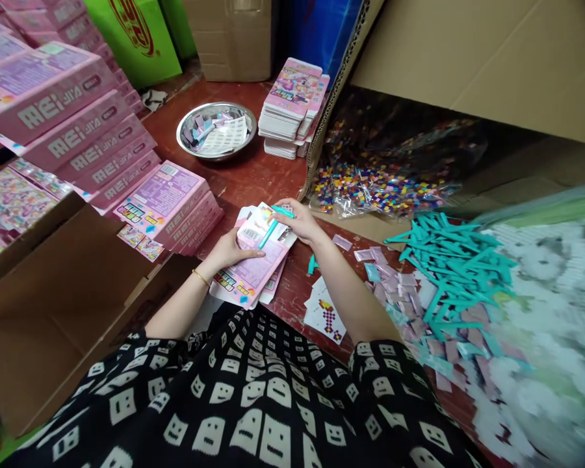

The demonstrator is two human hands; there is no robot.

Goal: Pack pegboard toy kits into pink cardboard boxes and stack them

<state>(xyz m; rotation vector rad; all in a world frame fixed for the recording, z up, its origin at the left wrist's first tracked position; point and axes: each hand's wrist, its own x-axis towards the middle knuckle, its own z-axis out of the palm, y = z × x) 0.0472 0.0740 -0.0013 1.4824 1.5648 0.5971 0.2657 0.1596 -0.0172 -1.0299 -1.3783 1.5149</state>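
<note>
My left hand (231,250) grips a flat pink and purple carton (253,266) near the front edge of the red table, its thumb lying across the printed face. More flat cartons lie under it. At the carton's upper end my right hand (297,220) has its fingers closed around a teal plastic tool (269,234). A white card (257,224) with a small picture lies on the carton's upper part, beneath the tool. Part of the right fingertips' contact is too small to make out.
Pink boxes (175,208) are stacked at left above an open carton. A metal bowl (217,130) and flat cartons (292,97) stand behind. Teal tools (458,260), small packets (390,279), picture cards (324,312) and bagged coloured pieces (380,188) lie to the right.
</note>
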